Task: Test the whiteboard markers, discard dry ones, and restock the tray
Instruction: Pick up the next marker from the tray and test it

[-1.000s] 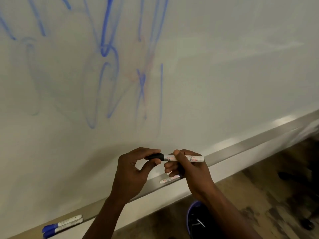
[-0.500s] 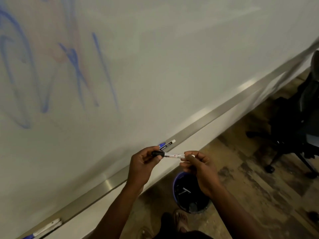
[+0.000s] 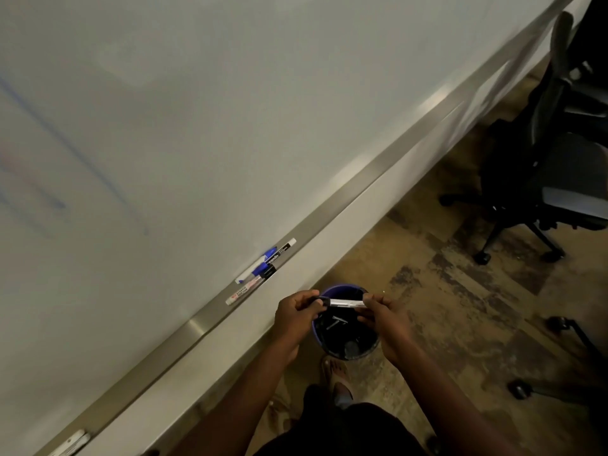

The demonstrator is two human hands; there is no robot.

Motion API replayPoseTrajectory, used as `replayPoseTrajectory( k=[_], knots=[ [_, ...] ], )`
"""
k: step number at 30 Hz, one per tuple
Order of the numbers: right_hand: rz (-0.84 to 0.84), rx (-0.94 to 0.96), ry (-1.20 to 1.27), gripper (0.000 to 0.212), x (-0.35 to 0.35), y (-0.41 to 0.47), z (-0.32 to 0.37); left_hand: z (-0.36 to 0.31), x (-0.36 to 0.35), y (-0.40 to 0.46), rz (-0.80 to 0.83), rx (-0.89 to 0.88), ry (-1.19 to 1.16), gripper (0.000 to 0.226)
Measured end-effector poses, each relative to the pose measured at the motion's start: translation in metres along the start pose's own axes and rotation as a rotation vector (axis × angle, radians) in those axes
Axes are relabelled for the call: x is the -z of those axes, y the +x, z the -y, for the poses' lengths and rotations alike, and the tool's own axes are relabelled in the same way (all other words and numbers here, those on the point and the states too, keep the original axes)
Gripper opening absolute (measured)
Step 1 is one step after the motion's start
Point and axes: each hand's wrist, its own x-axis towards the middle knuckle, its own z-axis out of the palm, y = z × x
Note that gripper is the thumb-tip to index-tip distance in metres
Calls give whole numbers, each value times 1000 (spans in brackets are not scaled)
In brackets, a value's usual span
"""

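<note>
Both hands hold one white marker (image 3: 343,303) level above the blue bin (image 3: 345,324). My left hand (image 3: 296,315) pinches its black cap end; my right hand (image 3: 383,315) grips the barrel's other end. The bin stands on the floor with dark markers inside. On the metal tray (image 3: 378,182) under the whiteboard (image 3: 197,110) lie three markers: a blue-capped one (image 3: 258,266), a black-labelled one (image 3: 279,255) and a white one with red print (image 3: 245,291). Another white marker (image 3: 70,444) lies on the tray at the far left.
A black office chair (image 3: 552,166) stands to the right on the worn floor, with another chair base (image 3: 559,386) at the lower right. My sandalled foot (image 3: 337,378) is just below the bin. Blue smears (image 3: 65,149) mark the board's left side.
My view has swung down and right, away from the blue scribbles. Both hands carried the capped marker from in front of the tray to over the bin.
</note>
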Motion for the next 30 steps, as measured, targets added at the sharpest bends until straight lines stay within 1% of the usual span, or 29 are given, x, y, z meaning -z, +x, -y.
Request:
replayPoseTrajectory(
  k=[2, 5, 7, 9, 10, 12, 14, 17, 18, 20, 23, 26, 30],
  knots=[
    [-21, -35, 17, 9, 7, 13, -4, 1, -11, 5, 27, 34, -13, 28],
    [-42, -65, 30, 20, 13, 30, -4, 1, -25, 13, 65, 68, 21, 30],
    [-36, -70, 9, 20, 15, 38, 0, -2, -31, 19, 79, 68, 89, 39],
    [-40, -41, -86, 21, 18, 46, 4, -5, -34, 25, 124, 72, 195, 55],
    [-58, -20, -143, 26, 20, 48, 8, -7, -33, 27, 162, 83, 233, 61],
    [-99, 9, -176, 36, 23, 54, 13, -11, -30, 31, 201, 106, 279, 67],
    [-103, 22, -193, 39, 28, 60, 18, -11, -24, 33, 176, 103, 292, 67],
    [-90, 9, -172, 37, 30, 68, 21, -8, -15, 34, 112, 77, 308, 62],
    [-81, 8, -166, 32, 30, 69, 22, -6, -11, 34, 95, 73, 308, 61],
    [-52, 2, -170, 15, 28, 72, 21, -1, -5, 33, 71, 73, 295, 59],
    [-39, 3, -181, 21, 22, 77, 21, 6, 7, 29, 32, 77, 258, 58],
    [3, 6, -163, 9, 10, 74, 25, 16, 23, 23, -18, 84, 208, 57],
    [104, 43, -181, 16, -18, 63, 28, 29, 48, 13, -123, 83, 124, 57]
  ],
)
